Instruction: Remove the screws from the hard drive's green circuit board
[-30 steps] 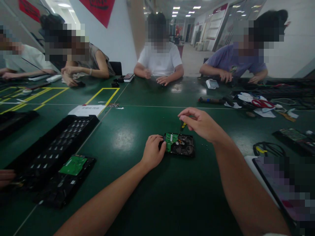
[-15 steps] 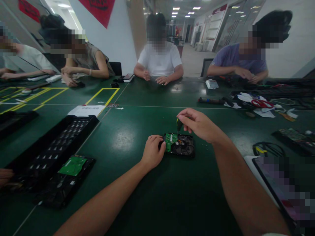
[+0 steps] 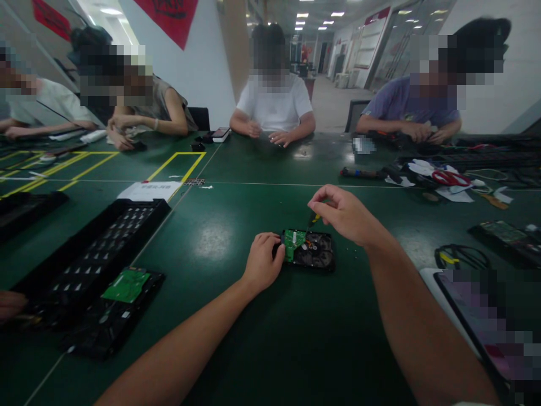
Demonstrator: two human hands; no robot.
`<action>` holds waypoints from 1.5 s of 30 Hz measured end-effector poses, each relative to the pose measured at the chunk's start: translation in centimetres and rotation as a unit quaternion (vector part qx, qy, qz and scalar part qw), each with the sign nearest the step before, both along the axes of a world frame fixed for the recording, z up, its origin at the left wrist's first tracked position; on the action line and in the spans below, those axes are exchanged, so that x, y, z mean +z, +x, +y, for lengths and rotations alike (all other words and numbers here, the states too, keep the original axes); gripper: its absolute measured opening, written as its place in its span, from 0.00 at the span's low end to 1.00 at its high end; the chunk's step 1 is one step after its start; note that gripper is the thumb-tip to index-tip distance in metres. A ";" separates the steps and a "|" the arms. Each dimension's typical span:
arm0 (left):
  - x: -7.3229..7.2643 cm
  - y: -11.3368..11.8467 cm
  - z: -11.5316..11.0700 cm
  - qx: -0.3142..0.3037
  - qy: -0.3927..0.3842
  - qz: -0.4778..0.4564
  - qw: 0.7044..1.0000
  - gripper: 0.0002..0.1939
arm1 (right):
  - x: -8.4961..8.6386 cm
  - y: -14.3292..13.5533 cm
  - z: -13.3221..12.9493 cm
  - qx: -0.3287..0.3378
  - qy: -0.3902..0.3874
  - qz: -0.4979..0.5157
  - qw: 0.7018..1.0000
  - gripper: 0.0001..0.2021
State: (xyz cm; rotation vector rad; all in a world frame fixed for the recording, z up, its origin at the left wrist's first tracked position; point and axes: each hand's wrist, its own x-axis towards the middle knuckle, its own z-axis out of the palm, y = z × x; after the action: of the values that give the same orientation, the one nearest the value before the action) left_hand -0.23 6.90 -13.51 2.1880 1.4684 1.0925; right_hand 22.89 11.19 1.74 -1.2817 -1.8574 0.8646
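A hard drive (image 3: 321, 254) lies flat on the green table, its green circuit board facing up at the left end. My left hand (image 3: 264, 262) grips that left end, thumb along the near edge and fingers over the far side. Above the drive, my right hand (image 3: 338, 211) pinches a black and yellow screwdriver (image 3: 313, 219) by its handle. The screwdriver slants, and its tip points down at the edge of the circuit board; whether it sits in a screw I cannot tell. Several tiny screws (image 3: 355, 252) lie to the right of the drive.
A second hard drive (image 3: 114, 316) lies at left beside a long black tray (image 3: 84, 237). At right are a phone-like device (image 3: 469, 327), a coiled cable (image 3: 460, 256) and another board-bearing unit (image 3: 507, 239). A white paper (image 3: 150, 190) lies past the tray. Several people sit across the table.
The screwdriver's handle has tilted and turned in my right hand, showing its yellow part on the other side. My right hand has shifted slightly right. My left hand and the hard drive stay put.
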 end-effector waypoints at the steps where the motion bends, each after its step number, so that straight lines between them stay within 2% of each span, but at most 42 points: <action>1: 0.1 0.0 0.0 -0.001 -0.001 0.001 1.000 0.06 | 0.0 -0.1 0.0 0.009 0.001 0.008 1.000 0.09; 4: 0.1 0.0 0.0 0.000 -0.002 0.003 1.000 0.06 | 0.1 -0.3 0.0 0.030 -0.010 0.025 0.999 0.12; 10: 0.1 0.1 0.1 0.005 -0.001 0.003 1.000 0.06 | -0.2 -0.5 0.2 0.019 -0.041 0.048 0.998 0.15; 17: 0.0 0.1 0.0 0.004 0.002 0.002 1.000 0.06 | 0.2 -0.4 -0.1 0.020 -0.014 0.032 0.999 0.13; 23: 0.1 0.0 0.0 0.002 0.000 0.001 1.000 0.06 | -0.3 -0.1 0.3 -0.010 -0.011 0.019 1.000 0.13; 27: 0.2 0.0 0.0 0.003 -0.002 0.002 1.000 0.06 | -0.4 -0.1 0.3 -0.005 -0.003 0.030 1.000 0.10; 33: 0.2 0.1 0.0 0.001 0.000 -0.003 1.000 0.06 | 0.3 -0.3 -0.2 0.021 -0.006 0.006 1.000 0.14; 38: 0.1 0.1 0.0 0.003 0.001 0.000 1.000 0.06 | 0.1 -0.3 -0.1 0.040 -0.058 0.029 0.997 0.16; 45: 0.0 0.1 0.1 0.005 0.006 0.000 1.000 0.06 | 0.0 -0.5 0.1 0.051 -0.109 0.094 0.988 0.12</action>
State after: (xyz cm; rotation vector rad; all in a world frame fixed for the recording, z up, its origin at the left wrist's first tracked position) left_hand -0.14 6.99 -13.53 2.1916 1.4769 1.1082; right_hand 22.38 11.26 1.73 -1.1947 -1.7284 1.2280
